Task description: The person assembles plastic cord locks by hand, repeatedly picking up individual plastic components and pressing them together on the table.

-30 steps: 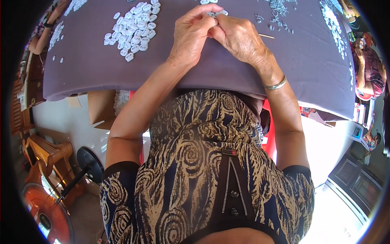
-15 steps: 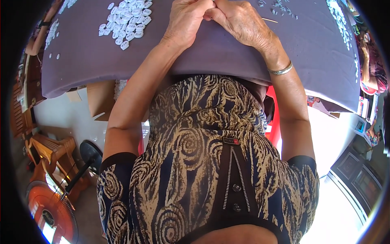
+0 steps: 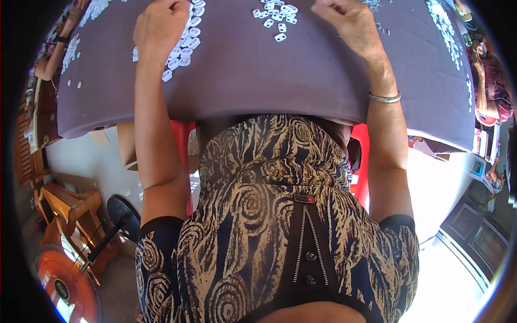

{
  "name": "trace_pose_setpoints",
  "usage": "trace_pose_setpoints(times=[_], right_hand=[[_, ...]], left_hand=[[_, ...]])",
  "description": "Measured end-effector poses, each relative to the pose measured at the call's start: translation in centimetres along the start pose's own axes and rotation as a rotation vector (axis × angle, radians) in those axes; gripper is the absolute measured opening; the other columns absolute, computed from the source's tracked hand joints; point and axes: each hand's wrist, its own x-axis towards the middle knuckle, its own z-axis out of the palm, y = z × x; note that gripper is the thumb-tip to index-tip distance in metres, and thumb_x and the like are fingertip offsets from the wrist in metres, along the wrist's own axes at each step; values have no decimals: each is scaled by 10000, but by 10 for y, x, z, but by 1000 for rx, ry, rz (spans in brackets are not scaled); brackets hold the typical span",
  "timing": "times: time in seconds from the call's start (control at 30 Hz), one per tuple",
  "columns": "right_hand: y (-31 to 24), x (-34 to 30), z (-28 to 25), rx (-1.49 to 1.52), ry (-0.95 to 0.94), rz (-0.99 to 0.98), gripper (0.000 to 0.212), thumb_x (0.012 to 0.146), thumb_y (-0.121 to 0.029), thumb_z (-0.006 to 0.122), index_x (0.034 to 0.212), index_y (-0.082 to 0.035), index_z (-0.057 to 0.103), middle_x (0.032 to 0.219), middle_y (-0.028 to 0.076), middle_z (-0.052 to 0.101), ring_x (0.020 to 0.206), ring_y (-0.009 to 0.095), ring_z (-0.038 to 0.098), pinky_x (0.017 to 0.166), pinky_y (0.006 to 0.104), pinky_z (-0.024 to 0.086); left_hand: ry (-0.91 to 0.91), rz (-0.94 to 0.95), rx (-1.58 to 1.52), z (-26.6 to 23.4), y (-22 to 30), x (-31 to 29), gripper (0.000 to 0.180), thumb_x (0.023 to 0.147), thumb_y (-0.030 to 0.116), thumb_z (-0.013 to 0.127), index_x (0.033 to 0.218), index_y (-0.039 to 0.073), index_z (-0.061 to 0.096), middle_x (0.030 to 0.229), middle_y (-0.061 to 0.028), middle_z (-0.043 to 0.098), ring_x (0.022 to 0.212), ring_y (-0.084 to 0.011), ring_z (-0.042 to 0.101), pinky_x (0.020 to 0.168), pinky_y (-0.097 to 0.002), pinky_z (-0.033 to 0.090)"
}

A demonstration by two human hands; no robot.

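My left hand [image 3: 161, 32] is over a pile of white oval plastic pieces [image 3: 186, 53] on the left of the table, covering part of it. Its fingers are curled, and whatever they pinch is hidden at the top edge. My right hand [image 3: 349, 27] is raised to the right, fingers bent in and tips together; anything between them is too small to make out. Small grey metal pieces [image 3: 372, 5] lie just beyond it. Between my hands is a loose group of small white pieces with holes [image 3: 277, 13]. A metal bangle [image 3: 385, 99] circles my right wrist.
A grey-purple cloth [image 3: 242, 70] covers the table. More white pieces lie along its left [image 3: 71, 51] and right [image 3: 447, 37] sides, where other people's arms show. A fan [image 3: 67, 285] and wooden chair [image 3: 72, 207] stand at the lower left.
My hands, together at the top middle before, have parted. The left went left to the oval pile, the right went right. The white pieces between them now show.
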Motion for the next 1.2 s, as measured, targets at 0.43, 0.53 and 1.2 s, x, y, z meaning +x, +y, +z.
trace_pose_setpoints(times=[0.43,0.53,1.2], right_hand=[[-30,-10,27,-116,-291,-359,140,805,-75,699,910,-18,625,822,57,597,725,193,594,642,332,485],[-25,-10,28,-158,-275,-298,132,802,-51,682,901,-13,605,789,58,588,704,208,589,647,349,481],[-40,-11,36,507,-88,160,102,864,-118,690,881,-20,667,764,23,660,682,59,593,613,211,493]], left_hand=[[-191,131,-686,22,58,-24,159,821,-59,549,954,1,611,742,-79,612,662,-108,569,602,-252,454],[-294,98,-717,32,55,-32,161,873,28,599,1015,18,675,787,15,632,699,-52,550,649,-214,459],[-404,40,-1080,48,69,-43,321,824,-28,676,1128,21,587,892,-19,637,809,-74,592,731,-208,497]])
